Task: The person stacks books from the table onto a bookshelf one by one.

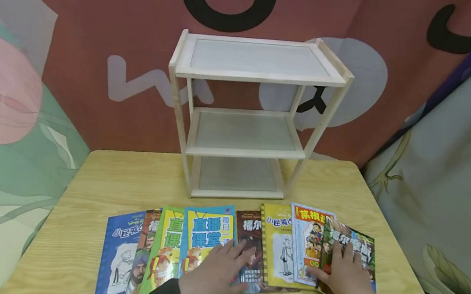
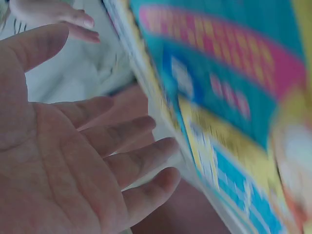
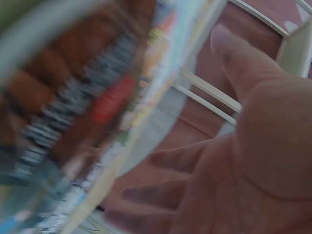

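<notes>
A row of overlapping books lies across the table. My left hand (image 1: 215, 277), fingers spread, is over the light blue book (image 1: 209, 232) and the dark brown book (image 1: 252, 271). My right hand (image 1: 350, 281) is at the rightmost dark green book (image 1: 356, 237), its thumb by the lower part of the white-and-blue book (image 1: 309, 244). Between the hands lies a yellow book (image 1: 281, 251). In the left wrist view the left palm (image 2: 58, 161) shows with straight fingers beside a blurred cover. The right palm (image 3: 263, 161) also shows extended fingers, holding nothing visible. Contact with the covers is unclear.
Left of the hands lie a blue book (image 1: 118, 254), a brown-red book (image 1: 144, 256) and a green book (image 1: 166, 244). Behind the row stands a wooden three-tier shelf (image 1: 261, 80) on the wooden table (image 1: 100, 181). Patterned cloth (image 1: 76, 79) hangs behind and at the sides.
</notes>
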Action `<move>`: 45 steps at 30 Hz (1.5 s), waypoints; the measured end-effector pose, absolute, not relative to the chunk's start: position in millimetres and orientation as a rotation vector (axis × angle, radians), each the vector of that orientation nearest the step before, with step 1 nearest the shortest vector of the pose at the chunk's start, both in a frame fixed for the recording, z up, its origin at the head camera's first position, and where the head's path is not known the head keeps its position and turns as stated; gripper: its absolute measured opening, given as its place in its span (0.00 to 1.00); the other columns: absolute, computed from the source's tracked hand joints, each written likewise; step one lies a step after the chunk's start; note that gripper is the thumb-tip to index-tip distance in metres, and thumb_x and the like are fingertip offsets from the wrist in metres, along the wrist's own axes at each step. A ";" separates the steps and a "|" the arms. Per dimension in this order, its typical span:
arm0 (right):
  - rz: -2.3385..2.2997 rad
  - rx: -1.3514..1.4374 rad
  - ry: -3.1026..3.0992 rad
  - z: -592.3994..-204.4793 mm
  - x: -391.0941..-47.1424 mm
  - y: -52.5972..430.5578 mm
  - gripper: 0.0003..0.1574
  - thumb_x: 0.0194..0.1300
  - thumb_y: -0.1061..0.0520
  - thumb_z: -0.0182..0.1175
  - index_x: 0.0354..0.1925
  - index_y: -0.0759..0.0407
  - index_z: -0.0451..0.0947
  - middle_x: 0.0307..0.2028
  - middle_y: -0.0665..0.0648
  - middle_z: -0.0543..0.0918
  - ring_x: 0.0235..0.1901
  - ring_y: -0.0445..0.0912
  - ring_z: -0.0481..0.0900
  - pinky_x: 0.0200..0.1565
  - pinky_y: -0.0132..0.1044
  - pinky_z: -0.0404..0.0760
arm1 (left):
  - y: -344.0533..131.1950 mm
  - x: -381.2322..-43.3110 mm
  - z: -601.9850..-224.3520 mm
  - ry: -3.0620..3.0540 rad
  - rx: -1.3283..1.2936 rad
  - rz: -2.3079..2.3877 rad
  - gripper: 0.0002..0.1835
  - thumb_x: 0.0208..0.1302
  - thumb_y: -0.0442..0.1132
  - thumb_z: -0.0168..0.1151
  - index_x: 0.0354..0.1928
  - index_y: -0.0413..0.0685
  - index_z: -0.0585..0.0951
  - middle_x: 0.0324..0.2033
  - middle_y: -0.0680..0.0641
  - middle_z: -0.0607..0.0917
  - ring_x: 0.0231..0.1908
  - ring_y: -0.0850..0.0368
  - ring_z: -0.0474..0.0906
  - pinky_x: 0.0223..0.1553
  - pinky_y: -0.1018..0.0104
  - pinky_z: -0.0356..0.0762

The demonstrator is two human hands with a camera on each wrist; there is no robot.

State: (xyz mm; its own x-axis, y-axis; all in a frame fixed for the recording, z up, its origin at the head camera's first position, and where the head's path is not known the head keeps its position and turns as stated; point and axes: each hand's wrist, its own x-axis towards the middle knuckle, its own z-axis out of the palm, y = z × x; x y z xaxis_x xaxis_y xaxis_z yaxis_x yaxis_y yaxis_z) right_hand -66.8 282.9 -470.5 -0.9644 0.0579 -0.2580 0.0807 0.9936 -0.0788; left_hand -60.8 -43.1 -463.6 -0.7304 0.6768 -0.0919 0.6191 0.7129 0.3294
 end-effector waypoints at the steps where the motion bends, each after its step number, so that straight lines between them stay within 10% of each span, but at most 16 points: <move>1: -0.122 0.128 2.834 -474.5 -65.8 282.7 0.83 0.37 0.11 0.44 0.66 0.78 0.49 0.59 0.88 0.46 0.53 0.83 0.47 0.37 0.71 0.68 | -39.1 -59.8 -465.0 2.700 1.054 0.407 0.41 0.64 0.65 0.43 0.74 0.58 0.48 0.70 0.44 0.53 0.66 0.41 0.48 0.60 0.42 0.55; 10: -0.175 0.100 2.776 -495.2 -57.3 279.5 0.94 0.24 0.12 0.54 0.67 0.80 0.40 0.57 0.91 0.39 0.51 0.85 0.40 0.33 0.67 0.73 | -27.1 -58.2 -469.5 2.718 1.146 0.293 0.42 0.65 0.65 0.42 0.74 0.57 0.43 0.70 0.44 0.50 0.67 0.41 0.44 0.61 0.42 0.53; 19: -0.280 0.008 2.717 -482.8 -61.6 285.0 0.77 0.44 0.30 0.66 0.65 0.84 0.43 0.56 0.92 0.43 0.52 0.84 0.43 0.43 0.67 0.69 | -26.3 -60.1 -465.0 2.694 1.113 0.304 0.41 0.65 0.66 0.40 0.74 0.58 0.43 0.71 0.45 0.49 0.67 0.41 0.44 0.61 0.43 0.52; 27: -0.385 0.008 2.656 -455.7 -64.8 275.5 0.54 0.62 0.47 0.57 0.64 0.86 0.44 0.60 0.87 0.47 0.56 0.74 0.57 0.51 0.62 0.66 | -28.9 -62.2 -462.7 2.656 1.064 0.361 0.43 0.64 0.68 0.38 0.74 0.59 0.40 0.71 0.44 0.44 0.67 0.41 0.41 0.61 0.40 0.49; 45: -0.469 -0.077 3.127 -410.3 -38.6 255.5 0.34 0.56 0.69 0.53 0.63 0.69 0.65 0.52 0.71 0.75 0.46 0.64 0.75 0.36 0.57 0.77 | -24.1 -72.4 -461.1 2.820 1.123 0.443 0.49 0.63 0.63 0.49 0.74 0.52 0.35 0.71 0.45 0.34 0.68 0.43 0.36 0.59 0.40 0.55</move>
